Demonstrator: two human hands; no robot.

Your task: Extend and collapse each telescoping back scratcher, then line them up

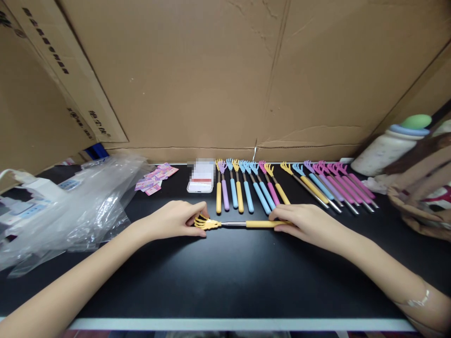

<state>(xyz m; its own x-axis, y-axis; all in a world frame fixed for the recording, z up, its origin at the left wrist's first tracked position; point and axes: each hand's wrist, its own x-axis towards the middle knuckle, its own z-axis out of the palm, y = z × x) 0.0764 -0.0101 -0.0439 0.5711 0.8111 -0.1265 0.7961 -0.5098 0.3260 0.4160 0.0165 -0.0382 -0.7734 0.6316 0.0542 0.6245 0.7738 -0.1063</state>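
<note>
A yellow back scratcher [260, 224] with a metal shaft lies crosswise between my two hands, low over the black table. At its claw end, my left hand [183, 218] curls thumb and fingers around the yellow prongs. The fingers of my right hand [299, 220] close on the far end of the yellow handle. Just behind it, several back scratchers [248, 190] in yellow, purple, blue and pink lie side by side, claws toward the cardboard. A second group of back scratchers [331, 185] lies to the right, with metal ends pointing toward me.
Clear plastic bags [91, 202] and a white power strip [38, 188] are at the left. Pink-purple cards [155, 177] lie beside a white phone [200, 176]. A white bottle [384, 150] and a brown bag [419, 192] stand at the right. Cardboard walls [197, 75] rise behind.
</note>
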